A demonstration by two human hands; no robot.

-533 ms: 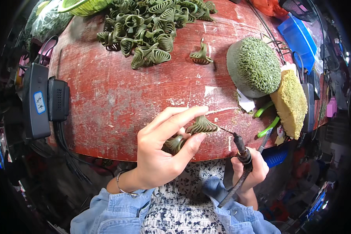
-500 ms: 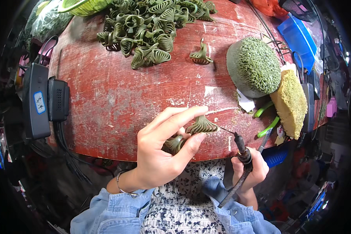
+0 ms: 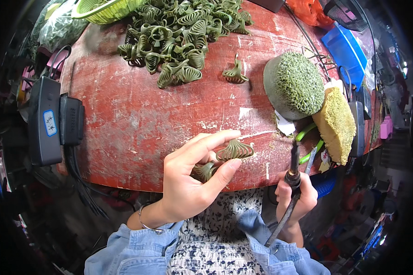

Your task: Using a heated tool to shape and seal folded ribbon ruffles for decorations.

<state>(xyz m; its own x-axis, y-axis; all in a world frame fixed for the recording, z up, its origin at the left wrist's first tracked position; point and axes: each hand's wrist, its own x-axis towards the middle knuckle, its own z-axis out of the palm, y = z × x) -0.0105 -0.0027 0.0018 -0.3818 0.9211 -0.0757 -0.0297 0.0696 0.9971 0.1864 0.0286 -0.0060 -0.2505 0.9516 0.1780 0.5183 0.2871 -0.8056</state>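
olive-green ribbed fan piece (image 3: pixel 234 149), folded loops spreading from a stem, sits pinched in your left hand (image 3: pixel 188 183); your right hand (image 3: pixel 294 197) grips a soldering iron (image 3: pixel 292 172).

The table (image 3: pixel 137 119) is worn red with white scuffs. The looped pieces in the pile (image 3: pixel 179 32) are olive green, as is the dome (image 3: pixel 294 85). The sponge (image 3: pixel 337 123) is yellow, the basket (image 3: pixel 106 10) lime green, the sleeves (image 3: pixel 137 250) denim blue.
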